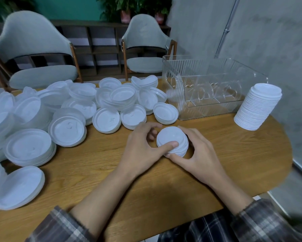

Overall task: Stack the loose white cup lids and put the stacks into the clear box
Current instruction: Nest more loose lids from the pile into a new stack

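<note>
Wooden table (234,163): oval top that carries everything; two padded chairs stand behind its far edge.
Loose lids (68,119): a wide heap over the left half of the table, some lying singly and some already nested a few deep, many leaning on each other.
Clear box (179,95): ribbed and see-through, at the far right of the table, just right of the heap. I can see no lids inside it.
Tall stack (258,109): a finished, slightly leaning column of white lids standing on the table just right of the box, outside it.
Left hand (139,147): curled round the left side of the short stack, thumb laid across its top.
Right hand (200,154): cups the right and near side of the same stack, fingers wrapped behind it and thumb along the near edge.
Short stack (171,138): several white lids nested together, held between both hands on the table in front of the person, well apart from the box.
Step in hand: probably squaring and pressing this short stack so that the lids seat.
Next move: either add lids from the heap or carry the stack to the box. Carrying calls for a firm grip on both sides so that the lids stay nested, then a lift over the box's rim. The tall stack is not yet in the box either.
</note>
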### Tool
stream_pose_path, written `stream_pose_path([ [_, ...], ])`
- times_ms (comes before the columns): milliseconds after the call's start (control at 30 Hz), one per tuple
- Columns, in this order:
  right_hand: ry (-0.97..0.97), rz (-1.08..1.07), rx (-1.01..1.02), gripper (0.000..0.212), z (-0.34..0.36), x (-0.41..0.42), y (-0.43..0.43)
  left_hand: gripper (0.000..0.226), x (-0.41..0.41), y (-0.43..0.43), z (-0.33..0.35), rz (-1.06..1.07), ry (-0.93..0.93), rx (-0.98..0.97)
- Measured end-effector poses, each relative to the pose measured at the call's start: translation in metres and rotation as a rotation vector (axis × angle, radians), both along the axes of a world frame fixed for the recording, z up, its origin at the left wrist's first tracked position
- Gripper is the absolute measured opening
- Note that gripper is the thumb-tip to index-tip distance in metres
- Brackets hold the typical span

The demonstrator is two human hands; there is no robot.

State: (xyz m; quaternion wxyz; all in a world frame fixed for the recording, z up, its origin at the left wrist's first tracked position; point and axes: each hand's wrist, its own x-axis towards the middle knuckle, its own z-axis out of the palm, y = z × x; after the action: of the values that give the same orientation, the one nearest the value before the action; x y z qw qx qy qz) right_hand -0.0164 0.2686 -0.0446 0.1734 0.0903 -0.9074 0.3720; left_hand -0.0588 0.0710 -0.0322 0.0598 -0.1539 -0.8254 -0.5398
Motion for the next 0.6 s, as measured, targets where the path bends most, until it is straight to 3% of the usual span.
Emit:
stream_pose_path([
  [167,0.006,0.013,-0.001,0.071,0.000,-0.001,-0.001,0.064,0.001,0.000,0.002,-0.178,-0.043,-0.020],
  [300,0.000,0.002,-0.015,0.081,0.001,0.000,-0.002,0.066,0.000,0.003,0.000,-0.112,-0.020,0.026],
  [600,0.001,-0.001,-0.007,0.090,-0.002,-0.001,0.000,0.063,-0.002,0.014,-0.004,-0.017,0.082,-0.095],
])
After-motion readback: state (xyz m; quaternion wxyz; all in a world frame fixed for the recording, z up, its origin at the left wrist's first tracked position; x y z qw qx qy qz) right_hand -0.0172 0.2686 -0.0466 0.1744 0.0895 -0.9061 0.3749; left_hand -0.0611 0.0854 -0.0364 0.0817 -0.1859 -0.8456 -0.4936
